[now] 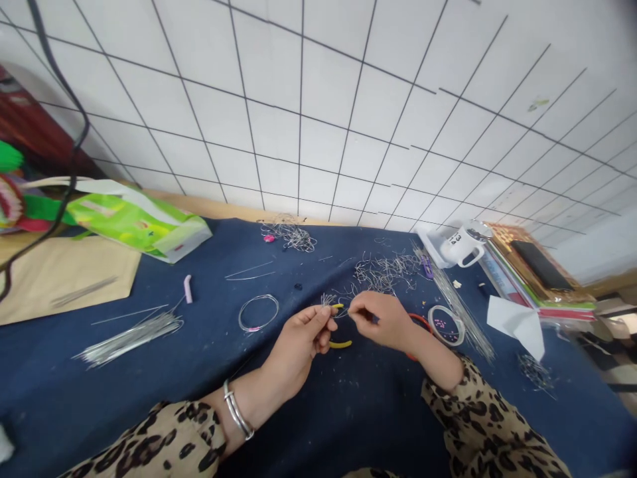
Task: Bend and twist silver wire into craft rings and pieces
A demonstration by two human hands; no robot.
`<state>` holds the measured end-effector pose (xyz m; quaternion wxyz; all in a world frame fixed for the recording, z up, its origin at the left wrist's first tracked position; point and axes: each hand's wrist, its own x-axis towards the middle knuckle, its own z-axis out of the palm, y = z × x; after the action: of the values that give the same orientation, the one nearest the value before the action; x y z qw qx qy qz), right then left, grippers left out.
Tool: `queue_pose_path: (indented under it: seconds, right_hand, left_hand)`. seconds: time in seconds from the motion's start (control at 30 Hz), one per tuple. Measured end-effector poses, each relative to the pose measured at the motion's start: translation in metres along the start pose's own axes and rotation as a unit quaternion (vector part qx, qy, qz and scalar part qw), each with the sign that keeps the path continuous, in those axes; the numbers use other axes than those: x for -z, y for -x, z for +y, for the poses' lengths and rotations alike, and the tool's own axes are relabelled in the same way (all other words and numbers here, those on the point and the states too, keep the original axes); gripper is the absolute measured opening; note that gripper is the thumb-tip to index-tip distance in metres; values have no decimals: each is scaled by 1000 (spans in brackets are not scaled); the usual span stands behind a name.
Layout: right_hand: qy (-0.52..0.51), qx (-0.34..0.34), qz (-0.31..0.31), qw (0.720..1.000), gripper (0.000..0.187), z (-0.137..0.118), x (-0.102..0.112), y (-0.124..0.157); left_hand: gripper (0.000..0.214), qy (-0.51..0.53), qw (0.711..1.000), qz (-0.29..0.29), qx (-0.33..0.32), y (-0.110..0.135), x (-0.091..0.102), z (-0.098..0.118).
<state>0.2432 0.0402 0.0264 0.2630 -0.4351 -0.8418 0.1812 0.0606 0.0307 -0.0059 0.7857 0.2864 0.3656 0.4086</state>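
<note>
My left hand (298, 342) is closed, thumb and fingers pinching a small bunch of thin silvery wires (327, 300) whose ends fan out above the fingertips. Two curved yellow pieces (341, 344) show beside those fingers, like the handles of a small tool; the rest is hidden. Just to the right, my right hand (381, 320) has its fingers pinched together. Thin wire runs between the two hands, but what the right fingertips hold is too small to make out. Behind the right hand lies a tangle of short wire pieces (385, 271).
Left are a bundle of straight wires (132, 338), a wire coil (259, 313) and a green bag (142, 222). On the right are a round dish of pink beads (446, 325), long wires (460, 315), a white mug (462, 247) and stacked books (542, 265). A tiled wall stands behind.
</note>
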Motion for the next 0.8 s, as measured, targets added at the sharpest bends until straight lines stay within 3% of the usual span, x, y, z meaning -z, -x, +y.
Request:
queue_pose_path:
  seconds: [0.13,0.5,0.7,0.8]
  right_hand:
    - [37,80,-58,994,15,-6,-4,1]
    - [103,97,-150,978,18,-2,1,3]
    - [45,99,-143,984,22,3,3,3]
    - [3,68,-140,988,24,14,13,1]
  left_hand:
    - [22,22,999,-23,12,1,-2,3]
    - [18,39,995,-71,62,1,0,0]
    - [17,59,991,-84,82,2,-1,-3]
    - [17,66,992,-80,68,4,-3,0]
